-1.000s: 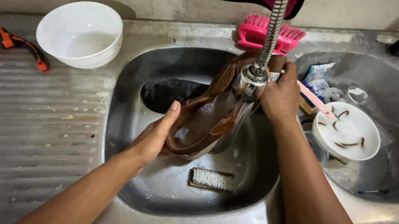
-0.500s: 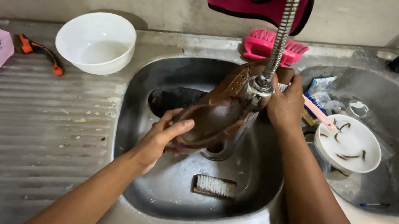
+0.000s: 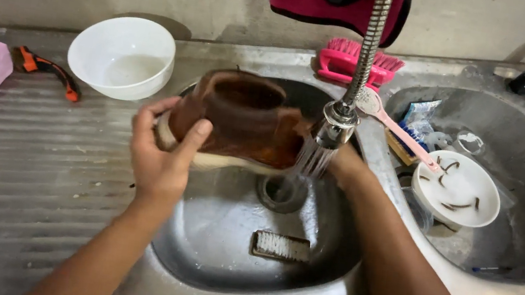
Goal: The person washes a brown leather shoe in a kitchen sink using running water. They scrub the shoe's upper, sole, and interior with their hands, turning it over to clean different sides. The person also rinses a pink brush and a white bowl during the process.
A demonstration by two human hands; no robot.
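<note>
We hold a brown shoe (image 3: pixel 239 120) over the left sink basin (image 3: pixel 208 242), its opening facing us, beside the stream from the flexible tap (image 3: pixel 342 114). Our left hand (image 3: pixel 162 154) grips its heel end, thumb and fingers wrapped around it. Our right hand (image 3: pixel 341 169) is mostly hidden behind the shoe and tap, so we cannot tell how its fingers lie. Below, the basin floor is open except for a scrubbing brush (image 3: pixel 281 246) near the front rim. A white bowl (image 3: pixel 121 56) sits just beyond the left rim; a white plate (image 3: pixel 456 188) lies in the right basin.
</note>
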